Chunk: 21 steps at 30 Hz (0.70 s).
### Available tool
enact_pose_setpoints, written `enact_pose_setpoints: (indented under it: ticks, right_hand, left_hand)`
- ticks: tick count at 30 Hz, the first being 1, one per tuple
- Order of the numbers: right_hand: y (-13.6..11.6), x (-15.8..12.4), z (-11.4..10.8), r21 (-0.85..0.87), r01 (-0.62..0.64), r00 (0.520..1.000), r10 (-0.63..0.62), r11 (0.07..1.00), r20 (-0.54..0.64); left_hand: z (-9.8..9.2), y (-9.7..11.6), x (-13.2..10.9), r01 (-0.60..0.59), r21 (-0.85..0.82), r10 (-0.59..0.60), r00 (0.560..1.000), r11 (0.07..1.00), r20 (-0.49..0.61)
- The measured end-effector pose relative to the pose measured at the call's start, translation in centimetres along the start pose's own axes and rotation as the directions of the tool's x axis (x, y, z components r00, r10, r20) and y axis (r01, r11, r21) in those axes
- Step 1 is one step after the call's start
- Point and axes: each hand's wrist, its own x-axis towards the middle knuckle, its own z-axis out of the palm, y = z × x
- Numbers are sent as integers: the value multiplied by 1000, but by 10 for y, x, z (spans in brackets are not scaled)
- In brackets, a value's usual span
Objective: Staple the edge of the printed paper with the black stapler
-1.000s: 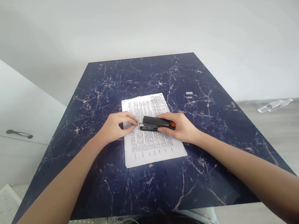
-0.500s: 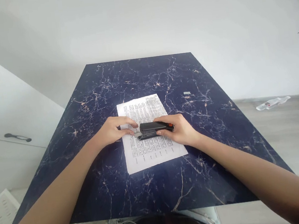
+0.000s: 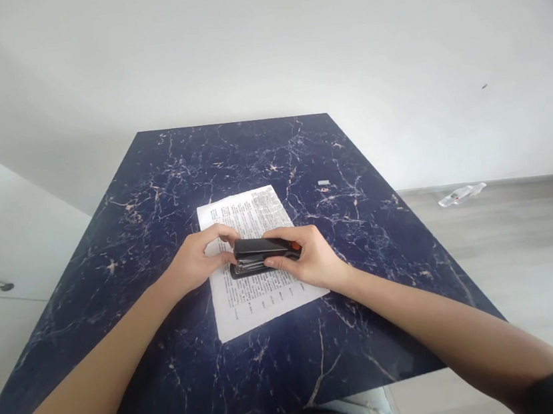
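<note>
Left hand [image 3: 195,264] and right hand [image 3: 313,259] clasp the stapler [image 3: 256,253], fingers curled around it, over a sheet [image 3: 258,300]. A small strip [image 3: 323,182] lies well apart.

Bright, even daylight fills the frame, with no hard-edged shadows anywhere. The white wall [image 3: 257,48] shades gently from grey at upper left to paler at right. The glossy dark desk [image 3: 165,200] carries a hazy bluish sheen across its near part, lower centre. Only a thin, soft shadow lies beneath the stapler [image 3: 262,254] on the paper [image 3: 262,299], whose print is too fine to read. Wide-angle distortion splays the desk's edges and stretches whatever lies at the lower corners. A dark vignette clips the upper right corner.
</note>
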Motion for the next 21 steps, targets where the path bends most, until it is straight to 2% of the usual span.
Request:
enact_pose_setpoints:
  ticks: [4, 8, 11, 13, 16, 18, 21]
  right_hand:
    - [7, -1, 0, -73, 78, 993, -71, 994, 98]
    - [9, 2, -13, -115, 61, 993, -49, 991, 104]
    - [14, 9, -44, -181, 16, 1000, -13, 983, 19]
    - [23, 15, -69, -272, -34, 996, 11, 962, -88]
    - [42, 22, -100, -387, -157, 972, 73, 908, -223]
    - [54, 25, -111, -440, -211, 963, 109, 873, -246]
    - [64, 25, -112, -505, -208, 970, 111, 838, -217]
  left_hand:
    - [-1, 2, 2, -30, 62, 26, 998, 998, 59]
    - [-3, 0, 4, -40, 236, 37, 999, 971, 17]
    - [-5, -9, 4, 120, 367, -81, 989, 922, -120]
    - [-5, -17, 3, 245, 438, -155, 961, 865, -231]
    - [-2, -25, -1, 345, 493, -191, 922, 799, -335]
    - [2, -26, -4, 376, 498, -205, 908, 781, -365]
    - [6, -23, -5, 397, 483, -237, 903, 780, -359]
